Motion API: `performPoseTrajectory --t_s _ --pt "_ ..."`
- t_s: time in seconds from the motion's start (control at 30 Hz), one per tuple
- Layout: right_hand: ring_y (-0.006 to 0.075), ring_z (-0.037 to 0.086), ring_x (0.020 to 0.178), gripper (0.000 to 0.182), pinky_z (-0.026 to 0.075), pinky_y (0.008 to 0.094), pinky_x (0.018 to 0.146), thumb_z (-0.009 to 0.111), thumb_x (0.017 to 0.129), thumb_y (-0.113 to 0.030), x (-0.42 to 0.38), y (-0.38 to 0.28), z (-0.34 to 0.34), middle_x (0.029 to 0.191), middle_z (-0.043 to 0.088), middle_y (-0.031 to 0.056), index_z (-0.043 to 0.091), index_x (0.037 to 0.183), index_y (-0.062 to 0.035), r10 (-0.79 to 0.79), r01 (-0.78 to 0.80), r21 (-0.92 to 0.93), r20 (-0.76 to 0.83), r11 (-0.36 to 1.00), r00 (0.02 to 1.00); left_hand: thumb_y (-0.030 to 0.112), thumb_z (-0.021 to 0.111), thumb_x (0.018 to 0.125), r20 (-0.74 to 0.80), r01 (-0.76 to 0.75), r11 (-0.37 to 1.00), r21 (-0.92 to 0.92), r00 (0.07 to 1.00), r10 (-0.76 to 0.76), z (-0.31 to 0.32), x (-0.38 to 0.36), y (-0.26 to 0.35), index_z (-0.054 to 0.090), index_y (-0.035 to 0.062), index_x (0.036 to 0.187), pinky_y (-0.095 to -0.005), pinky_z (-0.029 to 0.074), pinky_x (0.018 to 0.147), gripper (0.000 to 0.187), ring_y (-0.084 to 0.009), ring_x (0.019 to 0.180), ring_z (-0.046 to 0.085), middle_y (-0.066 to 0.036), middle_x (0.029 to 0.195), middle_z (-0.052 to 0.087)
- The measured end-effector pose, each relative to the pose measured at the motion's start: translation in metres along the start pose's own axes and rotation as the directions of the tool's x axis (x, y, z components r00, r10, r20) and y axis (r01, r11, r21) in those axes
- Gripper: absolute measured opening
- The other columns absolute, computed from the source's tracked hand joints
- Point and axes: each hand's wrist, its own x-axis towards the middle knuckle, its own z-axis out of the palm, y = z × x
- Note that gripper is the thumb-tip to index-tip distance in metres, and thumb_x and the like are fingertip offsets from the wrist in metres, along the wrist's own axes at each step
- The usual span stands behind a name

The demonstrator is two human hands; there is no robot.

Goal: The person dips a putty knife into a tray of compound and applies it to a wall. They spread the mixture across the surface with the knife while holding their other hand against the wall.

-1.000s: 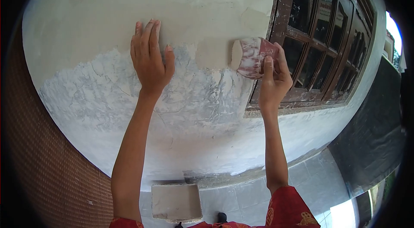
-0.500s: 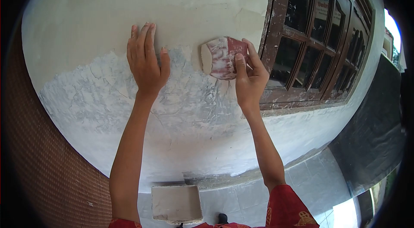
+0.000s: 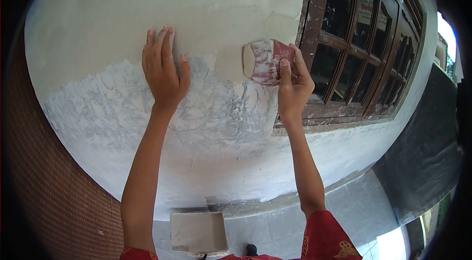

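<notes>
My left hand point(image 3: 164, 73) rests against the wall point(image 3: 211, 26) with its fingers stretched out and nothing in it. In my right hand point(image 3: 295, 95) is a red putty scraper point(image 3: 264, 62), pinched with the thumb on its near face. White putty smears cover much of the scraper, and its left end carries a beige layer. The scraper is at the wall, just left of the window frame. Smooth beige putty coats the wall above; below it the surface is rough, patchy white and blue-grey. Fingers behind the scraper are partly hidden.
A brown wooden window point(image 3: 344, 43) with glass panes stands close on the right. Below me, a rectangular tub point(image 3: 200, 252) smeared with putty is above the grey tiled floor point(image 3: 280, 223). Woven matting point(image 3: 59, 176) lines the left side, and a dark sheet point(image 3: 420, 147) hangs at right.
My right hand has slid the scraper rightward and slightly up, closer to the window frame. A smooth beige patch now shows to its left. My left hand stays nearly in place.
</notes>
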Motion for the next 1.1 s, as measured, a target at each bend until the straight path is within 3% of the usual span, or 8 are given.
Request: performPoseTrajectory --t_s 0.07,0.27,0.4,0.57,0.63,0.77,0.87,1.1 --pt "0.0109 0.064 0.099 0.037 0.055 0.0242 0.081 0.054 0.100 -0.005 0.002 0.000 -0.003 0.116 0.067 0.0132 0.053 0.137 0.0025 0.008 -0.005 -0.058 0.041 0.998 0.999 0.025 0.043 0.097 0.017 0.014 1.000 0.004 1.000 -0.014 -0.001 0.000 0.003 0.047 0.0033 0.141 -0.0503 0.027 0.114 0.049 -0.0349 0.142 0.034 -0.012 0.144 0.048" --pt "0.0130 0.064 0.100 0.039 0.054 0.0261 0.081 0.055 0.099 -0.005 0.008 -0.013 -0.025 0.116 0.067 0.0144 0.053 0.137 0.0013 0.046 -0.032 0.057 -0.253 0.998 0.966 0.022 0.045 0.096 0.042 0.018 1.000 -0.021 0.999 -0.017 -0.002 -0.001 0.005 0.047 0.0036 0.142 -0.0499 0.027 0.114 0.049 -0.0350 0.142 0.034 -0.012 0.143 0.049" --pt "0.0080 0.062 0.090 0.036 0.053 0.0252 0.076 0.059 0.097 -0.004 -0.018 -0.037 0.042 0.104 0.071 0.0136 0.059 0.133 -0.0018 0.096 -0.095 -0.017 0.106 0.995 0.990 0.022 0.045 0.096 0.019 0.006 1.000 -0.021 1.000 -0.006 0.000 0.000 0.002 0.047 0.0036 0.141 -0.0499 0.027 0.114 0.049 -0.0354 0.141 0.035 -0.012 0.142 0.049" --pt "0.0092 0.063 0.089 0.036 0.054 0.0251 0.072 0.059 0.097 -0.004 0.007 -0.008 0.027 0.105 0.071 0.0133 0.059 0.133 -0.0010 -0.009 0.005 -0.058 -0.059 0.998 0.998 0.022 0.045 0.096 0.010 0.021 1.000 0.000 1.000 -0.021 -0.002 0.000 0.001 0.047 0.0030 0.140 -0.0500 0.028 0.114 0.048 -0.0359 0.141 0.035 -0.013 0.142 0.049" --pt "0.0094 0.064 0.089 0.037 0.054 0.0229 0.070 0.058 0.098 -0.005 0.013 -0.019 0.005 0.109 0.069 0.0124 0.055 0.135 0.0003 0.090 -0.073 0.116 -0.156 0.991 0.984 0.022 0.045 0.096 0.012 0.018 1.000 -0.026 1.000 -0.018 -0.001 -0.001 0.002 0.048 0.0027 0.140 -0.0501 0.027 0.114 0.048 -0.0359 0.141 0.035 -0.013 0.142 0.049" --pt "0.0062 0.062 0.082 0.038 0.051 0.0200 0.063 0.058 0.099 -0.008 -0.010 -0.025 0.010 0.106 0.068 0.0096 0.054 0.137 -0.0001 0.060 -0.059 0.051 -0.022 0.997 0.998 0.021 0.045 0.096 0.019 0.017 0.999 -0.047 1.000 -0.016 -0.001 -0.001 0.002 0.048 0.0028 0.140 -0.0504 0.027 0.114 0.048 -0.0357 0.142 0.034 -0.013 0.143 0.048" --pt "0.0050 0.057 0.072 0.037 0.047 0.0218 0.064 0.065 0.095 -0.008 -0.038 -0.010 0.032 0.081 0.069 0.0096 0.061 0.131 -0.0029 0.004 0.014 -0.150 0.121 0.989 0.993 0.021 0.044 0.096 0.019 0.005 1.000 -0.020 1.000 -0.005 -0.001 -0.001 0.003 0.047 0.0037 0.141 -0.0507 0.027 0.114 0.048 -0.0352 0.142 0.034 -0.012 0.143 0.048" --pt "0.0116 0.064 0.093 0.035 0.055 0.0268 0.080 0.056 0.099 -0.004 0.004 -0.009 -0.029 0.115 0.068 0.0115 0.056 0.133 0.0039 0.107 -0.090 0.106 -0.173 0.990 0.979 0.024 0.043 0.098 0.005 0.015 1.000 -0.013 1.000 -0.015 0.001 -0.001 0.001 0.047 0.0033 0.141 -0.0506 0.028 0.113 0.048 -0.0357 0.141 0.034 -0.012 0.143 0.048"
